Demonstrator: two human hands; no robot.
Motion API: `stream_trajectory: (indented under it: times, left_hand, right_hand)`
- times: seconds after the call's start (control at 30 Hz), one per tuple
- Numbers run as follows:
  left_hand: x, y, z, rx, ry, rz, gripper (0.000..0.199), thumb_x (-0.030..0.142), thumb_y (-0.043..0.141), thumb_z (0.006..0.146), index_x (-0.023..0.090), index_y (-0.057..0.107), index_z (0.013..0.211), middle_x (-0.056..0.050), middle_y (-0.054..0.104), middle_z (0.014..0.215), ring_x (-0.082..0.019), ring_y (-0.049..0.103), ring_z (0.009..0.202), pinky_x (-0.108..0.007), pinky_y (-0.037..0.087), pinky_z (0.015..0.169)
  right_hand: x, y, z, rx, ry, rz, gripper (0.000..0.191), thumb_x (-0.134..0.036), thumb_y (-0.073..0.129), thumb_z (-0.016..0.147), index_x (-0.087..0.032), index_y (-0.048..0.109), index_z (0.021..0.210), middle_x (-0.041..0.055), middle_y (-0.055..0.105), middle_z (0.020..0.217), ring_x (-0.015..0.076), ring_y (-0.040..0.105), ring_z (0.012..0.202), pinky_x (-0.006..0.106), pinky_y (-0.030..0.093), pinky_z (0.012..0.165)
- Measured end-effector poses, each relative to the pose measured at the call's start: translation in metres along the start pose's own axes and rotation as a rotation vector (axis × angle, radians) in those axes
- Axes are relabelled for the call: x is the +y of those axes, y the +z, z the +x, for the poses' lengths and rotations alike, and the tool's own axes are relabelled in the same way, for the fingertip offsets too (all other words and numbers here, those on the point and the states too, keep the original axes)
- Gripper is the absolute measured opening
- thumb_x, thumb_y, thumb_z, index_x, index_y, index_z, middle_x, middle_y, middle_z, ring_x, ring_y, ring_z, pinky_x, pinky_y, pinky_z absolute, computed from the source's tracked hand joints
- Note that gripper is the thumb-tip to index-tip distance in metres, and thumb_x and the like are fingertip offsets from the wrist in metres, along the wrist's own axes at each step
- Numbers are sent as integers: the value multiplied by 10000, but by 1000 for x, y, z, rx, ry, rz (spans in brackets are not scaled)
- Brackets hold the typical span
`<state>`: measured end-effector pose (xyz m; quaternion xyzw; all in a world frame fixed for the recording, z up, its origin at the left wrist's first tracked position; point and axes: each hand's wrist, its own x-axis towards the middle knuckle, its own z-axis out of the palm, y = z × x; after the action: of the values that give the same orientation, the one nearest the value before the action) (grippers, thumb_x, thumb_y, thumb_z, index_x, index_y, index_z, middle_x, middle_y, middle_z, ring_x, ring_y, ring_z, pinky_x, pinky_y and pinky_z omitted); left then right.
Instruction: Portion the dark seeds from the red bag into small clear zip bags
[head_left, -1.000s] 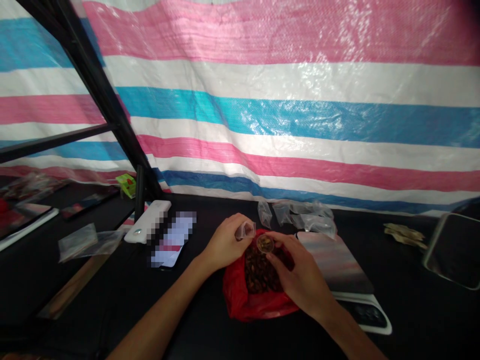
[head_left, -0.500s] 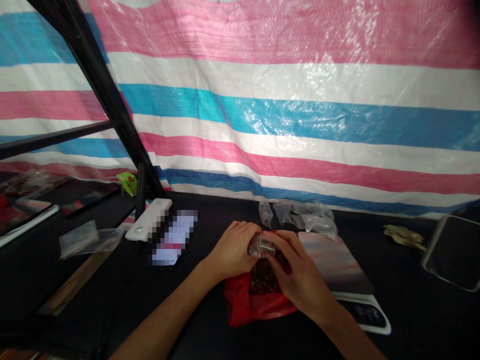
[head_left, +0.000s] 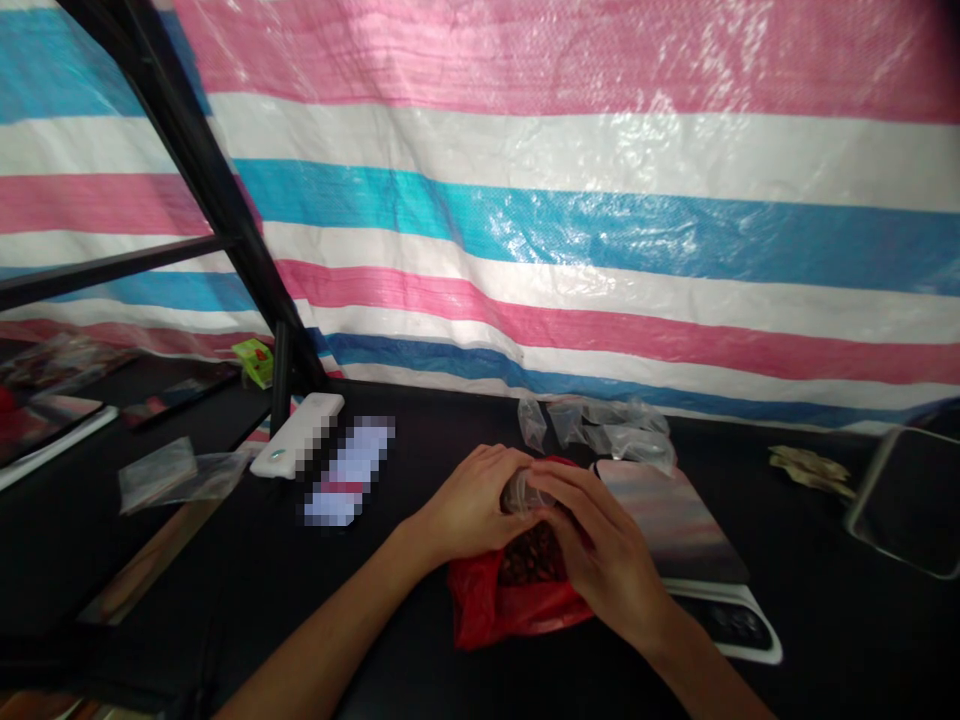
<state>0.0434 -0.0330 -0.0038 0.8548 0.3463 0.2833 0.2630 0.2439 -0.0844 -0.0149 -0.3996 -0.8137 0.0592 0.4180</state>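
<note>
1. A small clear plastic bag (head_left: 519, 492) is staying between the two hands, above the far part of a red plastic bag (head_left: 517, 612), near the middle of the tabletop (head_left: 420, 630).
2. The left hand (head_left: 469, 505) is gripping the clear bag; thumb and fingers are clamping around its side.
3. The right hand (head_left: 607, 540) is bending its fingers at the other side of it; the fingertips are partly hiding, so I cannot tell whether they are pinching anything.
4. The red bag is lying open, and dark brown pieces (head_left: 531, 560) are showing inside, below the hands.
5. To its right, a digital scale (head_left: 671, 520) is lying, with its shiny plate pointing toward the back edge of the tabletop.
6. Just behind the scale, several clear bags (head_left: 634, 440) are lying near that edge.
7. Toward the back left corner, a phone (head_left: 351, 475) with blurred screen is lying beside a white power bank (head_left: 304, 430).
8. Beyond the back edge, a striped plastic sheet (head_left: 600, 230) is hanging.
</note>
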Motion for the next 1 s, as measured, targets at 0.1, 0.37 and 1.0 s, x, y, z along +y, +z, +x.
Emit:
stream_trajectory:
  times: [0.1,0.37,1.0]
  left_hand:
    - [-1,0,0,-20,6,-27,356,360,767,861,208,618,1147,-70,711,1148,-252,634,1039,-377,441,945]
    - [2,3,-3,55,-23,-129,378,443,731,902,217,620,1184,-66,696,1139,-236,625,1031,-356,448,933]
    - [-18,-7,-5,-48,-335,-369,331,394,741,853,189,558,1038,16,606,844,-143,541,729,-262,402,644]
  right_hand:
    - [-1,0,0,9,-2,18,366,-149,590,984,-283,602,1325,82,683,1300,230,656,1217,408,551,1048]
    - [2,-4,1,89,124,21,279,-286,646,955,-273,588,1227,86,706,1175,254,705,1058,415,595,902]
    - [19,-16,3,-274,208,-400,389,10,508,831,-211,664,1110,77,701,1157,289,605,1091,459,429,956]
